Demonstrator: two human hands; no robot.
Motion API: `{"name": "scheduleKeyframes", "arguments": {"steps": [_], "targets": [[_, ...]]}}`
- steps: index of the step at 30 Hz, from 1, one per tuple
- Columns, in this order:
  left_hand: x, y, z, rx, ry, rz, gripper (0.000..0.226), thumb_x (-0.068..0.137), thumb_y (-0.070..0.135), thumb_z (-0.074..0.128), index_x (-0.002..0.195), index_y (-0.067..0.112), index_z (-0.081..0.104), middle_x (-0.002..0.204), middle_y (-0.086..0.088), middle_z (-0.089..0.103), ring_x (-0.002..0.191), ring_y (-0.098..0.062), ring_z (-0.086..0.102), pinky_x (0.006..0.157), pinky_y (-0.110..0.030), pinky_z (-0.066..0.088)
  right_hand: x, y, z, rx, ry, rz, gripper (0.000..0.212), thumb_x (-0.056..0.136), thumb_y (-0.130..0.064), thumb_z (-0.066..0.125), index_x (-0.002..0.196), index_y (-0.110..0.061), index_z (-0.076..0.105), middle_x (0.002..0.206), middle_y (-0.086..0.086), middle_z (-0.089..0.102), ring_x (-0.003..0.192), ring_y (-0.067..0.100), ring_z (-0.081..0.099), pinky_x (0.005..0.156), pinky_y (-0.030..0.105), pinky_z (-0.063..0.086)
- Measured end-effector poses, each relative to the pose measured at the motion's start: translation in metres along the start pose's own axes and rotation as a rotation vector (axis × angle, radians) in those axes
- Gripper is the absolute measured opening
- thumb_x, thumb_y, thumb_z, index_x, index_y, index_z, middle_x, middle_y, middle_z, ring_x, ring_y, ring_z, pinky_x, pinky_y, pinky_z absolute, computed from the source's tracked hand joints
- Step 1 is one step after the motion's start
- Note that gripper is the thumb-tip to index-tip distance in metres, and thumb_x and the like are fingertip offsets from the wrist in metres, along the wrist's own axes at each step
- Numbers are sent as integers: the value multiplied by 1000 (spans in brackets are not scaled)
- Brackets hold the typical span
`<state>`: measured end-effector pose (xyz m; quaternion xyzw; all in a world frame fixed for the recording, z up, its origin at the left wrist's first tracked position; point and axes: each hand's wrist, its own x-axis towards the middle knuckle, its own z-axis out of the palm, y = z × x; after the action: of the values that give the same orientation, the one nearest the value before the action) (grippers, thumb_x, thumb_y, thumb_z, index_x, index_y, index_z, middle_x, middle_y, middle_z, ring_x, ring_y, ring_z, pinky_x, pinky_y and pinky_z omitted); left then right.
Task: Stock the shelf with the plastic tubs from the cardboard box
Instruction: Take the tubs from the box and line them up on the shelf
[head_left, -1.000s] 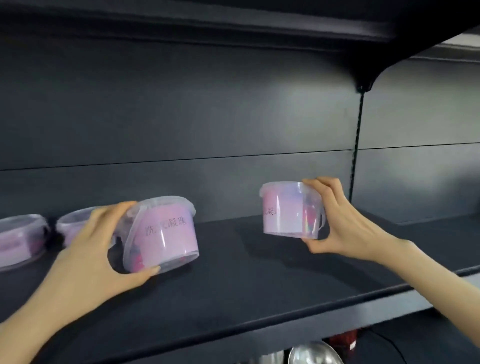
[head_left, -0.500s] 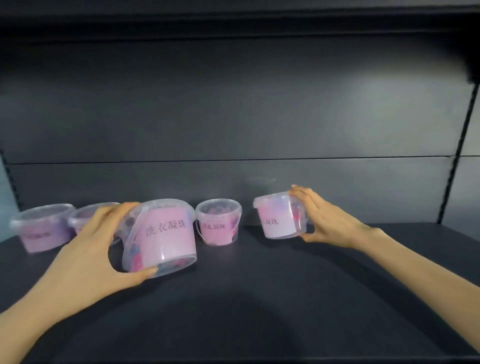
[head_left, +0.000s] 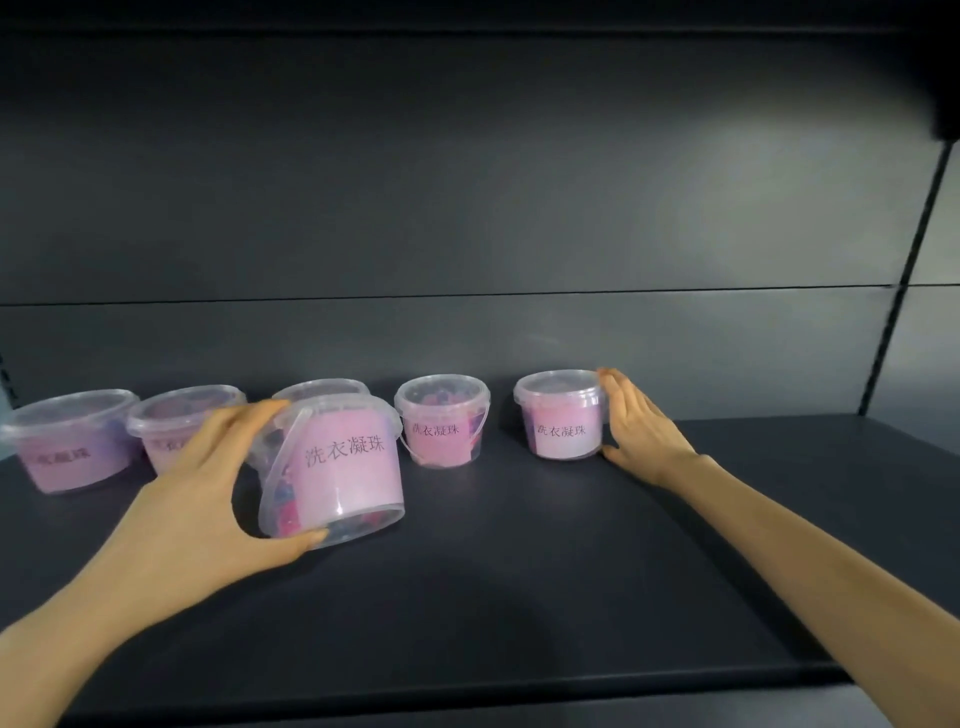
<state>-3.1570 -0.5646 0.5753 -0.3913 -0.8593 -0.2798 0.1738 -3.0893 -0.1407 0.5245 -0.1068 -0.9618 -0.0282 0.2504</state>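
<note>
Several clear plastic tubs with pink labels stand in a row at the back of the dark shelf (head_left: 519, 545). My left hand (head_left: 208, 499) grips a tub (head_left: 337, 467), held tilted in front of the row, its base near the shelf surface. My right hand (head_left: 639, 431) rests against the right side of the rightmost tub (head_left: 561, 415), which stands upright on the shelf; thumb at its base, fingers along its wall. Between them stands another tub (head_left: 441, 426). The cardboard box is out of view.
Two more tubs (head_left: 72, 441) (head_left: 176, 421) stand at the far left, and one (head_left: 322, 387) is mostly hidden behind the held tub. A slotted upright (head_left: 904, 275) runs down the back wall at the right. Bare shelf lies to the right of my right hand.
My right hand has carried its tub back and set it upright on the shelf at the right end of the row. My left hand still holds its tub in much the same place.
</note>
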Motion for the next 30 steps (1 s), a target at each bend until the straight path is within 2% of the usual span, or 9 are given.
{"name": "scheduleKeyframes", "arguments": {"steps": [4,8,13,17,19,21,23,25,30], "targets": [[0,5,3,-26,-45,42,97,40,76,68,118,72,10,117,57,14,101,-3,44,71,-25,40,-3,-3,6,-71,-13,59,80,83,-3,52,146,-1,2,154,14,10,144,26,6,117,35,12],[0,16,2,-58,-22,112,101,47,54,83,115,75,11,117,54,19,97,10,37,68,-14,35,-9,-8,-6,-92,-88,112,80,83,6,41,148,-7,-2,155,12,2,144,27,0,118,36,7],[-1,27,5,-67,-14,200,96,53,52,82,118,71,13,121,51,17,107,30,26,68,-8,32,-1,-45,-39,222,-130,147,84,87,-7,52,148,-10,-7,155,10,-7,144,27,-4,116,34,9],[-4,30,8,-52,-7,225,93,58,51,81,125,59,18,122,45,18,106,22,31,70,-10,36,-14,-102,-84,537,-391,-14,107,82,-22,70,147,-25,-14,144,-4,18,129,0,15,98,10,18],[-5,30,10,-41,-6,237,94,58,49,82,130,49,21,121,44,16,101,18,33,70,-11,39,-26,-132,-96,559,-468,-137,115,78,-31,75,145,-33,-19,145,-17,10,129,-4,14,102,11,19],[-7,30,11,-20,-9,246,96,55,49,78,129,44,17,119,45,14,97,12,37,68,-10,39,-36,-154,-97,541,-404,-268,114,74,-34,77,145,-36,-13,145,-23,11,128,-1,25,105,17,27],[-11,25,11,21,-7,252,101,53,45,80,130,41,14,124,30,19,94,-4,46,65,-14,43,-44,-165,-94,469,-295,-368,106,75,-30,76,146,-31,-2,136,-17,26,106,2,42,92,15,38],[-14,19,11,49,-10,255,106,55,36,86,131,41,12,130,20,17,91,-11,49,64,-12,41,-51,-172,-92,430,-227,-411,100,76,-30,75,144,-31,1,136,-8,32,100,11,48,87,26,45],[-20,13,13,37,-57,275,107,55,39,85,126,50,6,127,33,12,85,-6,49,65,-13,40,-66,-180,-87,512,-158,-475,102,71,-43,77,145,-27,8,146,-11,19,130,7,28,104,34,39]]}}
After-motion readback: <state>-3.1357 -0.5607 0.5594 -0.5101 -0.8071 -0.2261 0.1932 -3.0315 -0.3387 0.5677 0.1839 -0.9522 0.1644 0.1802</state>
